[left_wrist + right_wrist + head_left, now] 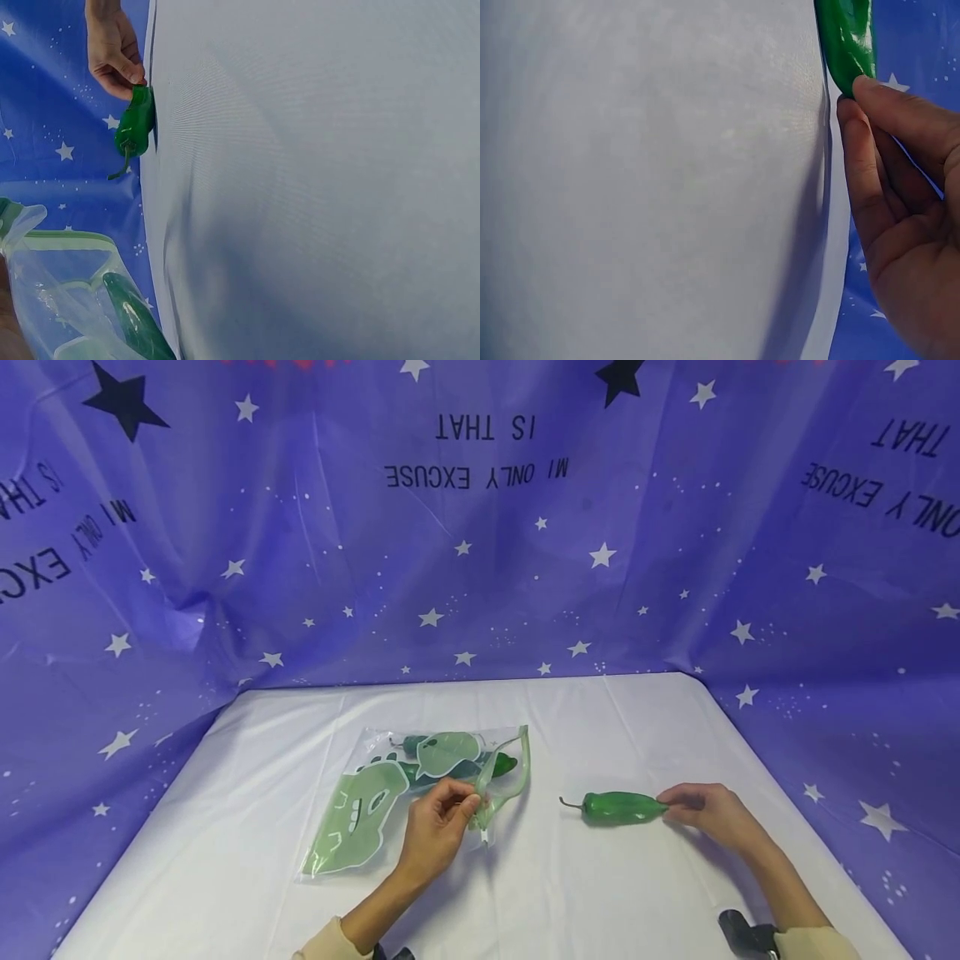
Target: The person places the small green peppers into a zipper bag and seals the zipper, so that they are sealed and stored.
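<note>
A green pepper (pixel 621 808) with a thin curved stem points its stem left, toward the bag. My right hand (pixel 708 812) pinches its tip between thumb and fingers, also plain in the right wrist view, where the pepper (pixel 849 41) is cut off by the top edge. With my left hand (pixel 438 827) I pinch the near edge of a clear zip bag (pixel 360 814) printed with green cartoon shapes. The bag's green-rimmed mouth gapes toward the right. Inside lie green peppers (pixel 506 765), partly hidden behind the print.
A white cloth (pixel 570 902) covers the table. Purple star-printed curtains (pixel 480 577) rise along the back and both sides. Dark wrist gear (pixel 742 933) shows by the right sleeve (pixel 813 943).
</note>
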### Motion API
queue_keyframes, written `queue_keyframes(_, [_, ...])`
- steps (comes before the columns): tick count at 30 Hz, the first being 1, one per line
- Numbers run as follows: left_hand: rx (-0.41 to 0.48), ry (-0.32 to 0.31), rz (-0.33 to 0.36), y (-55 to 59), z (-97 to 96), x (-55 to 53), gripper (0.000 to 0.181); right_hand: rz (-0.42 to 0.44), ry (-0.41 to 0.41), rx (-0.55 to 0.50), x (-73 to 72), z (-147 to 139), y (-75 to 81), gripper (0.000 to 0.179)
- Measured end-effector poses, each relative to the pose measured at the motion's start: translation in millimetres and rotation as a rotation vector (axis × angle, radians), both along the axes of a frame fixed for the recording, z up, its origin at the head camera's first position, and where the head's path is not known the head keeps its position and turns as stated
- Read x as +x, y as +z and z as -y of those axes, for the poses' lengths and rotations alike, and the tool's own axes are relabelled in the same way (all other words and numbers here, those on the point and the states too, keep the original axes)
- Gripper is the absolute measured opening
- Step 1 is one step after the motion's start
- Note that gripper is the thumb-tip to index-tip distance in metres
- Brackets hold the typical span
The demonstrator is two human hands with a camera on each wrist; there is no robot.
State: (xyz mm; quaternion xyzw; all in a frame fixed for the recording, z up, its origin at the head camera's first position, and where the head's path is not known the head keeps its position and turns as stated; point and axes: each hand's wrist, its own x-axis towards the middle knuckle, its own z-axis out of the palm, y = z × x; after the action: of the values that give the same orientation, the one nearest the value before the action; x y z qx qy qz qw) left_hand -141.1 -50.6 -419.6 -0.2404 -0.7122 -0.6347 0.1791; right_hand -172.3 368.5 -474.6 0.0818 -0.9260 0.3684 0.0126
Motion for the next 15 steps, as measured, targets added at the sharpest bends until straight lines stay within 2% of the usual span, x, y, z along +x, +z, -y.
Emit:
queue_keyframes(8, [0.007,0.004,0.012,0.4,0.1,-0.6,0.006,0.024,-0.06,0.041,-1.2,2.8,2.5,0.019])
queue_keyframes(15, [-0.001,0.014,-0.002,1.0,0.1,-0.8,0.007,-0.054,-0.062,0.037,0.3,2.9,7.0,0.02])
